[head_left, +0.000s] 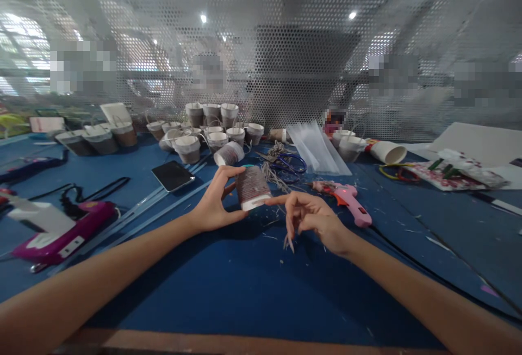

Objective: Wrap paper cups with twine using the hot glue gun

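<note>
My left hand (218, 197) grips a small paper cup (253, 185) between its thumb and fingers. Brown cord-like wrapping covers most of the cup, and a white band shows along its lower edge. With the index finger stretched out, my right hand (316, 218) touches that white edge from the right. Its other fingers are loosely bent, and thin pale strands show below them; I cannot tell whether they cling to the fingers. To the right of this hand lies a pink hot glue gun (346, 200) with an orange trigger. Grey twine (274, 164) and blue-handled scissors (291, 166) lie behind the cup.
Several wrapped cups with handles (212, 137) stand at the back. A phone (173, 175) and a purple power strip (81, 230) lie left. Clear plastic sheets (318, 148) lean near the perforated metal screen (261, 61). The glue gun's black cord (424, 268) runs right across the blue tabletop (244, 290).
</note>
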The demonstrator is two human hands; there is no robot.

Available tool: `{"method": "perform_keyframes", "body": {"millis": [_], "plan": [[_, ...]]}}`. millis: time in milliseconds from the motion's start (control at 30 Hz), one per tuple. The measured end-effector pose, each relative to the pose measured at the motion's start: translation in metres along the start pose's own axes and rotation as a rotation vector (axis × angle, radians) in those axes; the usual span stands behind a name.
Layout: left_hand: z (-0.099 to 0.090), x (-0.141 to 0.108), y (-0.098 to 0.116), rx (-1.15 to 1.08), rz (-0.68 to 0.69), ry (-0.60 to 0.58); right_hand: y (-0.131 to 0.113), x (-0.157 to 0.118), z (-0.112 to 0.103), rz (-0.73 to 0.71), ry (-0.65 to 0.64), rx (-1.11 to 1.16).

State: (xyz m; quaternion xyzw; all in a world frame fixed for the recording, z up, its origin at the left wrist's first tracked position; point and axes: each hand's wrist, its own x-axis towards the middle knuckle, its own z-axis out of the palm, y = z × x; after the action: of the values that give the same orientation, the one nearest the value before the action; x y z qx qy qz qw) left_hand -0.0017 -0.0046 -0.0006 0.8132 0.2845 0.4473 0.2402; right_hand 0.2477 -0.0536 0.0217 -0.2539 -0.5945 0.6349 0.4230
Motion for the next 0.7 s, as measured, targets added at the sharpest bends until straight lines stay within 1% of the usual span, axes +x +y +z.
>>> {"method": "perform_keyframes", "body": {"millis": [133,267,367,400,467,533,567,600,633,667,700], "plan": [[0.000,0.000,-0.002,-0.058,0.039,-0.004,0.001,0.001,-0.001,0.006,0.019,0.028],[-0.001,0.000,-0.004,-0.119,0.074,0.031,-0.003,0.002,0.000,0.053,0.142,0.081],[-0.001,-0.001,-0.005,-0.107,0.076,0.048,-0.004,0.004,-0.001,0.102,0.221,0.108],[-0.001,-0.001,-0.004,-0.085,0.070,0.051,-0.004,0.005,-0.003,0.115,0.270,0.097],[-0.002,0.000,-0.003,-0.001,0.062,0.049,-0.002,0.005,-0.006,0.099,0.440,-0.004],[-0.003,0.002,0.000,0.120,0.074,0.042,-0.001,0.003,-0.008,-0.021,0.620,-0.198],[-0.003,0.003,0.001,0.179,0.087,0.041,0.000,0.002,-0.009,-0.110,0.657,-0.292],[-0.003,0.004,0.002,0.228,0.104,0.041,0.000,0.000,-0.008,-0.192,0.637,-0.362],[-0.003,0.005,0.003,0.263,0.121,0.041,0.000,-0.003,-0.006,-0.250,0.561,-0.404],[-0.003,0.006,0.004,0.284,0.136,0.044,0.000,-0.005,-0.004,-0.277,0.450,-0.425],[-0.003,0.006,0.005,0.297,0.146,0.043,0.000,-0.007,-0.002,-0.271,0.325,-0.437]]}}
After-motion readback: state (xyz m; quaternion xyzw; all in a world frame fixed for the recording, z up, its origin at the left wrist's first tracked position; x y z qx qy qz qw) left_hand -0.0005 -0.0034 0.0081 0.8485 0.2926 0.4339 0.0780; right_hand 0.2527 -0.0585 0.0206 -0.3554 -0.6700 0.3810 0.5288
